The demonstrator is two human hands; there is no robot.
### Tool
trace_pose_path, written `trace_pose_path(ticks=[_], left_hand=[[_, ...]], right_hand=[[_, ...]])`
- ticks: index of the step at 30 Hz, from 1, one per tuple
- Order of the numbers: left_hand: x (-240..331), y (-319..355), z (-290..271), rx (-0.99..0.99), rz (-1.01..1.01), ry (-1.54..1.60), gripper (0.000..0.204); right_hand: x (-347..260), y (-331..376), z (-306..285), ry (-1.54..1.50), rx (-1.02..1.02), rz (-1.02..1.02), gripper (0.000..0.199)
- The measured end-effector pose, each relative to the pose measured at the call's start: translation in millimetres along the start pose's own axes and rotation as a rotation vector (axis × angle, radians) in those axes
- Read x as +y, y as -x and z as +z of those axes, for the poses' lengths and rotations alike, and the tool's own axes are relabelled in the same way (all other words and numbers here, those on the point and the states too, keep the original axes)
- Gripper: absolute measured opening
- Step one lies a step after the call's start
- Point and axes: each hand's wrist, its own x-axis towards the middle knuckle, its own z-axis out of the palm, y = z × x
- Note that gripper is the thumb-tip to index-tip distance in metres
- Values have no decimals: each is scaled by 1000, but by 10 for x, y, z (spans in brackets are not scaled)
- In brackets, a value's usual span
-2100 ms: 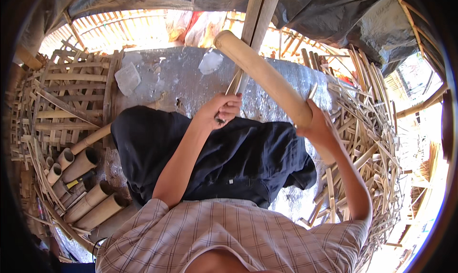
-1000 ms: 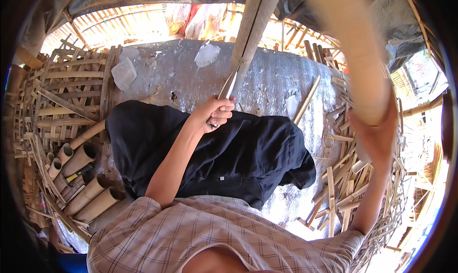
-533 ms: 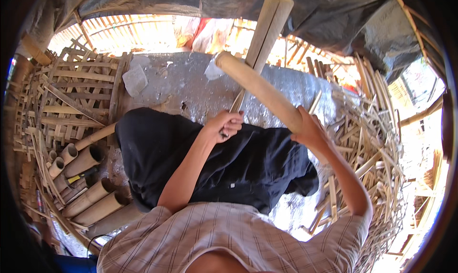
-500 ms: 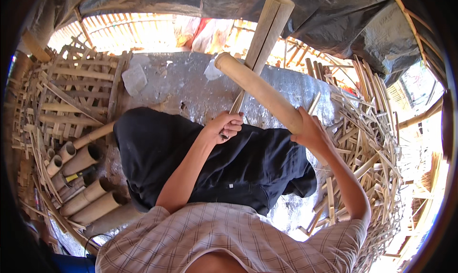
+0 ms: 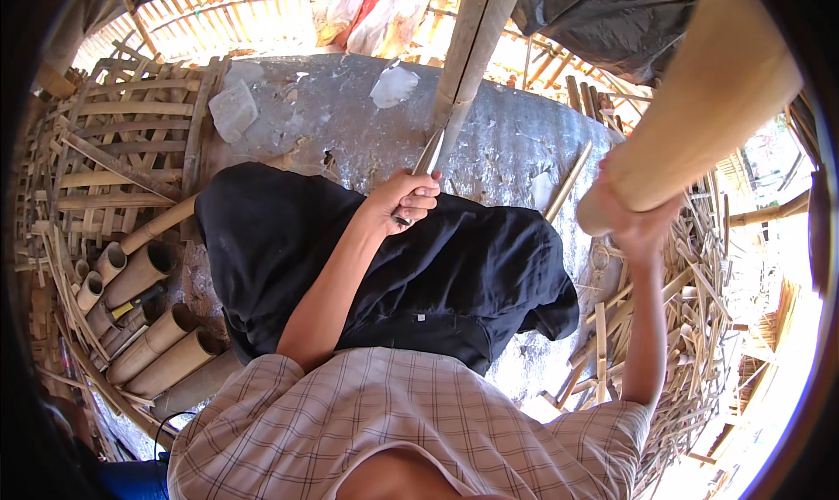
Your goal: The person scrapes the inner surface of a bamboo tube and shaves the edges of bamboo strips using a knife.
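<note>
My left hand (image 5: 404, 200) is wrapped round the handle of a knife (image 5: 429, 155) in front of my knees. Its blade points away from me and meets the near end of a long bamboo pole (image 5: 468, 67). A dark split runs along this pole, whose far end lies beyond the top of the picture. At the right, my right hand (image 5: 642, 216) grips the lower end of a thick bamboo stick (image 5: 708, 107). The stick is raised high, close to the camera, and stands apart from the knife. Its upper end is cut off by the picture.
Cut bamboo tubes (image 5: 166, 347) lie at my left, below a woven bamboo lattice (image 5: 131, 142). Split bamboo strips (image 5: 673, 325) are heaped at my right. A grey sheet (image 5: 306, 98) covers the ground ahead, with a loose strip (image 5: 568, 181) on it. Dark plastic sheeting (image 5: 594, 28) hangs beyond.
My right hand has swung the bamboo stick up and to the right, away from the split pole. My left hand keeps hold of the knife. The whole view has tilted slightly.
</note>
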Motion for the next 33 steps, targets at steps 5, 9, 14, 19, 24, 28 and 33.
trace_pose_path(ticks=[5, 9, 14, 19, 24, 28, 33], left_hand=[[-77, -115, -189, 13, -7, 25, 14], [-122, -95, -218, 11, 16, 19, 12], [-89, -68, -222, 17, -5, 26, 15], [-136, -59, -264, 24, 54, -2, 16], [-174, -52, -254, 18, 98, -62, 15], [-157, -47, -257, 2, 128, -56, 14], [-154, -26, -292, 9, 108, -80, 14]], right_hand=[[1045, 482, 424, 468, -630, 278, 78], [1350, 650, 506, 524, -616, 243, 78], [1392, 831, 481, 520, -615, 295, 72], [1391, 949, 477, 566, -561, 302, 70], [1322, 1107, 537, 679, -492, 320, 68], [1232, 1201, 619, 758, -396, 276, 67], [1141, 1256, 668, 813, -342, 255, 65]])
